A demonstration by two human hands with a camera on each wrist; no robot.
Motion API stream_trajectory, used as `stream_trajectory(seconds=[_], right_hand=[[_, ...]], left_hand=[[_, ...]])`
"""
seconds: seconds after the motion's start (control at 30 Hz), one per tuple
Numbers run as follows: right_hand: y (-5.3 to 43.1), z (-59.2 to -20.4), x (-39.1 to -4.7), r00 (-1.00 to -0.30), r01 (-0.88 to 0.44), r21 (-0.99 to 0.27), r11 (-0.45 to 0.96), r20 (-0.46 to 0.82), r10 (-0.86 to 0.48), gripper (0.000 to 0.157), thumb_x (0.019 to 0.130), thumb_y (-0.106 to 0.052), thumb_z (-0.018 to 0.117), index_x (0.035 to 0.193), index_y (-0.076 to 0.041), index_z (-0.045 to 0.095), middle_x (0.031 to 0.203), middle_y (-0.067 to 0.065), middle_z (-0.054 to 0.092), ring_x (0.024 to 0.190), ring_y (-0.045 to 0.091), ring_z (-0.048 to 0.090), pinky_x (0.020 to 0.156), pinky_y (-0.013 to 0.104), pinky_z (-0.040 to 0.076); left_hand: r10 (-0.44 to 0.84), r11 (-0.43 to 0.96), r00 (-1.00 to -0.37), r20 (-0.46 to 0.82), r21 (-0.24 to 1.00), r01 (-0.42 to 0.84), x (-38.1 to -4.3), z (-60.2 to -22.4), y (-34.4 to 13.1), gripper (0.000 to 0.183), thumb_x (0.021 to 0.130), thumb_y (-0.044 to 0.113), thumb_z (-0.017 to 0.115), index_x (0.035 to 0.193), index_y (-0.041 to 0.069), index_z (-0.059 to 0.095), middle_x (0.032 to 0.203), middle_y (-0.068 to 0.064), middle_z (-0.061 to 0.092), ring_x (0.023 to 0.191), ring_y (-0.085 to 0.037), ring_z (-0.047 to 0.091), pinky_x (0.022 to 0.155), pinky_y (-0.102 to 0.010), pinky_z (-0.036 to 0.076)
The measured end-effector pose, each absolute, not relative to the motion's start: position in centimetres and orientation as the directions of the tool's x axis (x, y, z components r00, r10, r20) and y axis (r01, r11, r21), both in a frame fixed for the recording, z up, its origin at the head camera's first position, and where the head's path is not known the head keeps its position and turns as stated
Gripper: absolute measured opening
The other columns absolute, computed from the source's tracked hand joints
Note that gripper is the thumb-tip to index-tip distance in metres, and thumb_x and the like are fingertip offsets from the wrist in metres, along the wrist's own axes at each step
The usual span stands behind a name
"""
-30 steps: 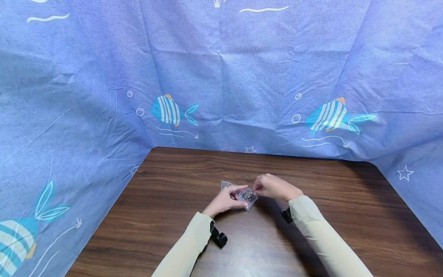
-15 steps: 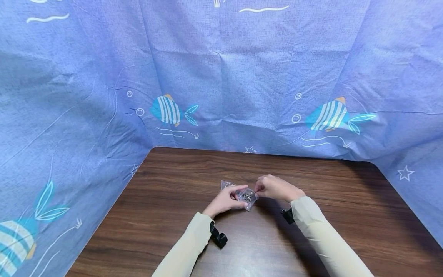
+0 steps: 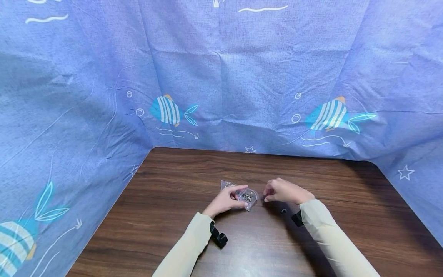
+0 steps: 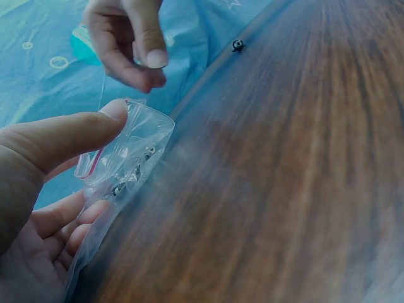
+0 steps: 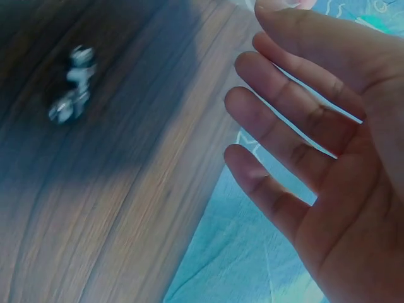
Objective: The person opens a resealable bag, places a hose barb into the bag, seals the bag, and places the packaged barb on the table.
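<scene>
My left hand (image 3: 223, 201) grips a clear zip bag (image 3: 252, 197) between thumb and fingers, just above or on the table. Several small shiny metal pieces (image 4: 136, 173) lie inside it, and a pink-red seal strip shows near its mouth in the left wrist view. To the right of the bag, apart from it, is my right hand (image 3: 283, 191), with fingers loosely bent. Its thumb (image 4: 151, 44) and fingertips stand slightly apart, and I see nothing between them. A small cluster of metal pieces (image 5: 76, 85) lies on the table below the right wrist.
Clear plastic (image 3: 226, 184) shows beyond the left hand; whether it belongs to the same bag, I cannot tell. The brown wooden table (image 3: 180, 169) meets a blue fish-print cloth (image 3: 249, 96) at the back and sides. Black cameras (image 3: 219, 236) sit on both wrists.
My right hand has moved away from the bag to the right, and its fingers have loosened. The metal cluster on the table has come into view. The left hand has stayed still.
</scene>
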State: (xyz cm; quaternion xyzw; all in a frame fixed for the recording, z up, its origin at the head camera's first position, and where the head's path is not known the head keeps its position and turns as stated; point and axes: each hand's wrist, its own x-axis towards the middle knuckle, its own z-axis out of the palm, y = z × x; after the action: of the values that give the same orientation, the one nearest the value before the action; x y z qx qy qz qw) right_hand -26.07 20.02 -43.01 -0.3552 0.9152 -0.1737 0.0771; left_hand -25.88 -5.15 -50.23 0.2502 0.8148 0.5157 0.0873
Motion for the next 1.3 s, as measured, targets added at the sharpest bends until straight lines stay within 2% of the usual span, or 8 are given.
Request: stream_trajectory(seconds=[0.2, 0.6, 0.9, 1.3], right_hand=[[21.3, -43.3, -25.7, -0.749, -0.577, -0.43, 0.695, -0.062, -0.66, 0.013, 0.079, -0.016, 0.077, 0.086, -0.007, 0.071, 0.08, -0.005, 0.069, 0.072, 0.002, 0.06, 0.067, 0.021, 0.051], [23.6, -43.4, -24.9, -0.756, -0.504, -0.485, 0.714, -0.151, -0.637, 0.015, 0.075, -0.018, 0.08, 0.084, -0.008, 0.072, 0.075, -0.008, 0.068, 0.063, -0.003, 0.055, 0.06, 0.019, 0.048], [24.5, -43.5, -24.6, -0.781, -0.459, -0.456, 0.762, -0.202, -0.591, 0.015, 0.073, -0.02, 0.082, 0.08, -0.012, 0.071, 0.074, -0.011, 0.065, 0.062, -0.001, 0.052, 0.059, 0.019, 0.045], [24.8, -44.1, -24.5, -0.765, -0.471, -0.463, 0.751, -0.21, -0.609, 0.008, 0.077, -0.014, 0.078, 0.077, -0.015, 0.071, 0.072, -0.012, 0.065, 0.061, -0.003, 0.051, 0.057, 0.019, 0.046]], left_hand=[[0.495, 0.349, -0.86, 0.12, 0.88, 0.323, -25.8, -50.1, -5.1, 0.061, 0.075, 0.02, 0.082, 0.132, 0.012, 0.06, 0.081, -0.013, 0.06, 0.071, -0.011, 0.049, 0.062, -0.02, 0.041], [0.501, 0.346, -0.856, 0.126, 0.877, 0.332, -25.8, -50.2, -5.2, 0.061, 0.076, 0.02, 0.082, 0.132, 0.01, 0.059, 0.081, -0.009, 0.059, 0.071, -0.009, 0.049, 0.061, -0.019, 0.042], [0.498, 0.355, -0.858, 0.128, 0.872, 0.337, -25.8, -50.3, -5.1, 0.061, 0.076, 0.02, 0.082, 0.132, 0.011, 0.059, 0.08, -0.006, 0.059, 0.07, -0.008, 0.049, 0.061, -0.019, 0.042], [0.49, 0.353, -0.865, 0.11, 0.882, 0.312, -25.8, -50.3, -5.0, 0.06, 0.077, 0.017, 0.081, 0.133, 0.011, 0.059, 0.085, -0.016, 0.061, 0.072, -0.012, 0.048, 0.062, -0.019, 0.039]])
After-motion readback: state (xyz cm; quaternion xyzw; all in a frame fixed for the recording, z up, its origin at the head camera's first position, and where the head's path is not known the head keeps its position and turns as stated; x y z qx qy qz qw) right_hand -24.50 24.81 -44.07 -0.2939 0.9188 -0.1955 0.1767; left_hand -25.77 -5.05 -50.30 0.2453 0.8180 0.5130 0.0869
